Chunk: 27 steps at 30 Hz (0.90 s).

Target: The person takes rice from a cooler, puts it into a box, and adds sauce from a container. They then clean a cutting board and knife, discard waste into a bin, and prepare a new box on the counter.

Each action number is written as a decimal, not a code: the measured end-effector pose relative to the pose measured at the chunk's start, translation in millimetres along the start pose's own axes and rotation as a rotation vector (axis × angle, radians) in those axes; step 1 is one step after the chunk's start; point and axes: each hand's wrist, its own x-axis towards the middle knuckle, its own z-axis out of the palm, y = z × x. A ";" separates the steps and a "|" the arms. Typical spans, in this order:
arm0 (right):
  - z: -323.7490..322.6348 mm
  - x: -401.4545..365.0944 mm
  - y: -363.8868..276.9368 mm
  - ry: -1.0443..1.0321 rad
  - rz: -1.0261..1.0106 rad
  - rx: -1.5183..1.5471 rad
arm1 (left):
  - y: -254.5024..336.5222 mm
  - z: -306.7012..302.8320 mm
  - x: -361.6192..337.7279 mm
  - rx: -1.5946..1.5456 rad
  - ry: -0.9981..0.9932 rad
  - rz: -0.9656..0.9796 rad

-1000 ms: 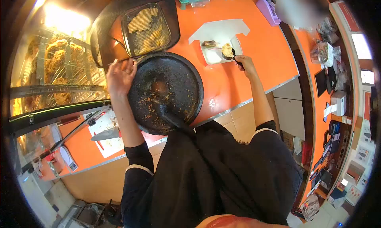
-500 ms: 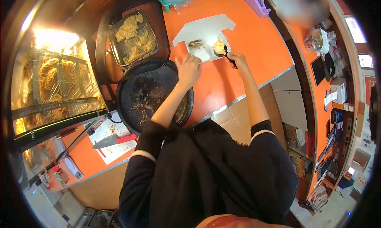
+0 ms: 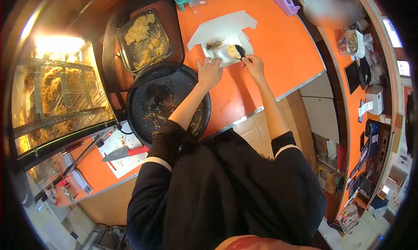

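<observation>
Firm scoop, soft load, light box

The right hand [image 3: 254,67] pinches the handle of a black scoop [image 3: 240,50] between thumb and fingertips, its bowl over the right part of an open white box [image 3: 226,62]. The left hand [image 3: 209,73] is at the box's near left corner, fingers loosely apart; whether they press or grip the rim, I cannot tell. The box sits on the orange table [image 3: 278,45], inward from the near edge and right of the black pan [image 3: 150,99], its lid folded back on the far side.

A lump of pale food [image 3: 232,52] lies against the scoop's left side; whether it has come free is unclear. It looks soft and a little sticky, apt to cling to the bowl and smear if squeezed, so it is best carried in the scoop. The scoop seems light and stiff, best held by its handle, clear of the bowl. The box looks like thin card: light, easily slid or bent, better steadied at 1 lower corner or 2 opposite walls than by its floppy lid. A small dark item [image 3: 214,45] sits in its left part.
</observation>
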 end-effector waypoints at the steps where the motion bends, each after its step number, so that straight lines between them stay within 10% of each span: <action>1: 9.4 1.9 4.5 0.106 -0.217 -0.189 | -2.7 -3.6 -1.6 0.001 0.001 -0.005; 5: 39.8 -21.2 -8.9 0.099 -0.492 -0.891 | -11.4 -39.0 -16.8 -0.115 0.184 -0.208; 11: 35.6 -32.3 -16.3 0.085 -0.552 -0.846 | -31.9 -89.7 -58.6 -0.290 0.069 -0.455; 13: 31.5 -30.5 -10.8 -0.004 -0.556 -0.879 | -60.3 -68.2 -81.3 -1.281 0.174 -0.705; 14: 32.1 -28.3 -6.1 0.100 -0.625 -0.746 | -61.8 -95.7 -79.5 -1.367 0.001 -1.111; 17: 34.1 -24.5 -19.1 0.200 -0.573 -0.389 | -92.0 -109.4 -86.6 -1.815 0.167 -1.502; 19: 40.6 -24.9 -32.2 0.175 -0.450 -0.163 | -117.5 -103.4 -94.9 -1.951 0.261 -1.445; 21: 48.1 -29.6 -44.8 -0.384 0.180 0.224 | -129.4 -108.7 -90.8 -2.287 0.392 -1.394; 27: 117.3 -46.2 -62.6 -0.734 0.209 0.160 | -132.6 -134.7 -85.6 -2.439 0.323 -0.918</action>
